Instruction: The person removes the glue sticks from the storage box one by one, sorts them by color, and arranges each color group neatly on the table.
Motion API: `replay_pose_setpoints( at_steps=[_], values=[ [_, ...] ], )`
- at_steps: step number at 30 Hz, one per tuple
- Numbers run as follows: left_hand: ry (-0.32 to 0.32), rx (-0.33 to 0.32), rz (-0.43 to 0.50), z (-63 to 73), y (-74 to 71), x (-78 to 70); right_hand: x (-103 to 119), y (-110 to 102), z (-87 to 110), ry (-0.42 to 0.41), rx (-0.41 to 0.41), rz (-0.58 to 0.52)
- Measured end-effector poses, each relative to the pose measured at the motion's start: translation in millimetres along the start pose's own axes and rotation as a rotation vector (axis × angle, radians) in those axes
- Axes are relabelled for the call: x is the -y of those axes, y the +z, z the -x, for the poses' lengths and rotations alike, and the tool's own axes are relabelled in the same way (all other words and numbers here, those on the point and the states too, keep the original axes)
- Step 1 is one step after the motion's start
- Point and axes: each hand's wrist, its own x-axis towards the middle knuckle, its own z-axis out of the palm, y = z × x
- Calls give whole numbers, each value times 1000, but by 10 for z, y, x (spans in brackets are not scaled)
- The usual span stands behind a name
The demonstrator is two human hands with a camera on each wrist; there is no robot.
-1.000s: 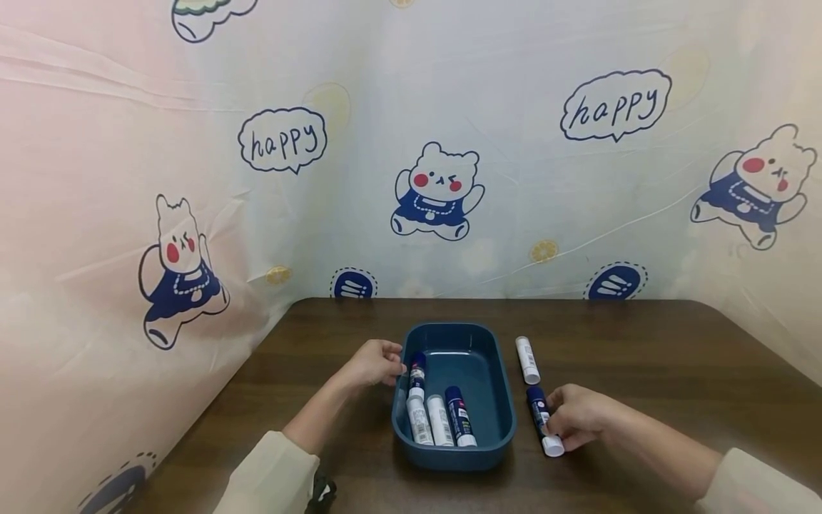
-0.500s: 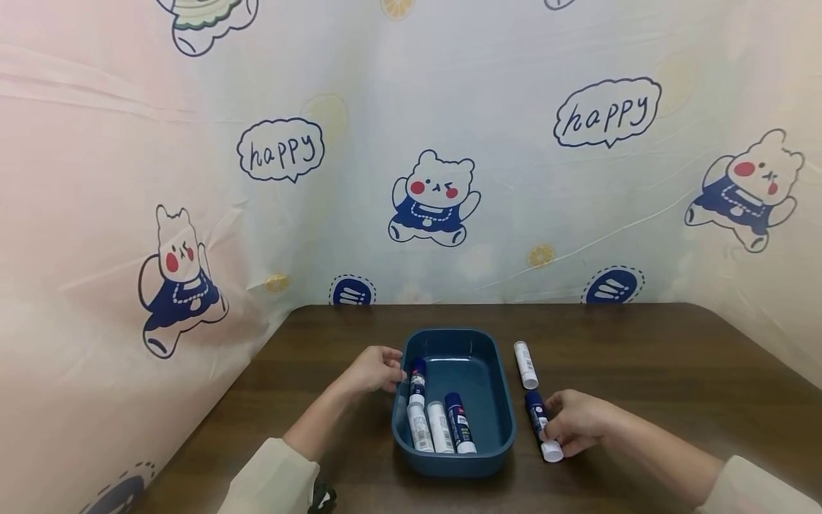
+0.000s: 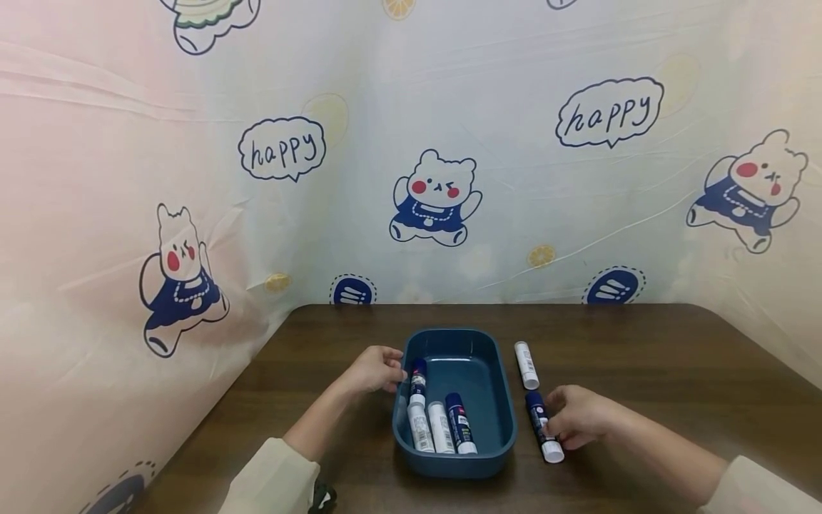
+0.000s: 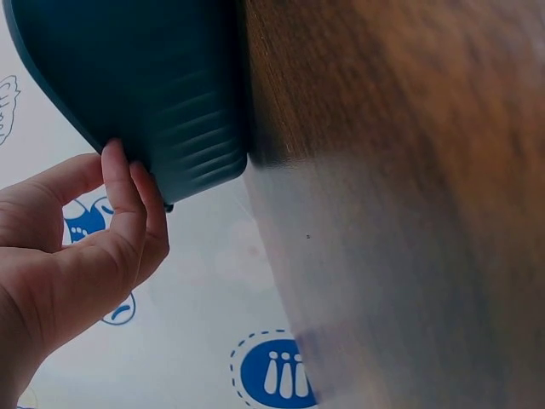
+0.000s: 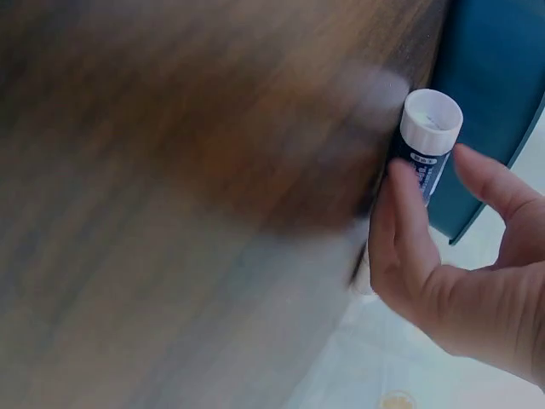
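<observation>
A dark blue glue stick [image 3: 536, 414] with a white end lies on the table just right of a teal plastic bin [image 3: 507, 385]. My right hand [image 3: 578, 416] holds this glue stick near its white end [image 5: 432, 121], fingers on one side and thumb on the other. At the bin's left rim, my left hand [image 3: 374, 369] pinches the edge between fingers and thumb; the fingertips [image 4: 113, 153] show against the outer wall. Inside the bin lie two white glue sticks [image 3: 420, 428] and two dark blue ones [image 3: 459, 425], grouped at the left and near end.
Another white glue stick [image 3: 526, 365] lies beyond the held one, right of the bin. A brown wooden table [image 3: 642, 357] carries everything. Behind and beside it hangs a pale curtain [image 3: 514, 143] printed with cartoon bears.
The head view tilted slightly up, then settled. My right hand has shifted a little on the dark blue glue stick, which stays in place. My left hand keeps still at the bin's rim.
</observation>
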Motion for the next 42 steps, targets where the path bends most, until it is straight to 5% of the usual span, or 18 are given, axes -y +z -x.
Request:
replay_pose_setpoints(
  at_steps=[16, 42],
  values=[
    [-16, 7, 14, -8, -14, 6, 340, -92, -76, -247, -132, 148],
    [10, 11, 33, 2, -21, 24, 837, 313, -145, -303, -94, 129]
  ],
)
